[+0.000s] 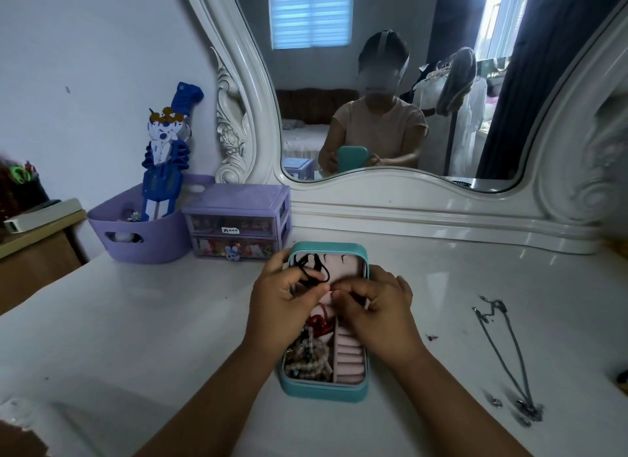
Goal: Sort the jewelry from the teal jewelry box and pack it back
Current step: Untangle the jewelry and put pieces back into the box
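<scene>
The teal jewelry box (324, 390) stands open on the white dressing table, its lid upright and lined in pink. A black cord necklace (314, 268) hangs against the lid. My left hand (283, 295) pinches this cord over the box. My right hand (372, 303) is curled beside it, fingertips meeting the left hand's; a small item in its pinch is too small to make out. Beaded bracelets (307, 358) and a red piece (319, 322) fill the box's left side. Pink ring rolls (350, 354) line the right side.
A silver chain necklace (506, 351) and small silver pieces (525, 414) lie on the table to the right. A tiny dark item (432, 337) sits near the box. A purple drawer unit (238, 222) and purple basket (142, 229) stand at the back left under the mirror (373, 82).
</scene>
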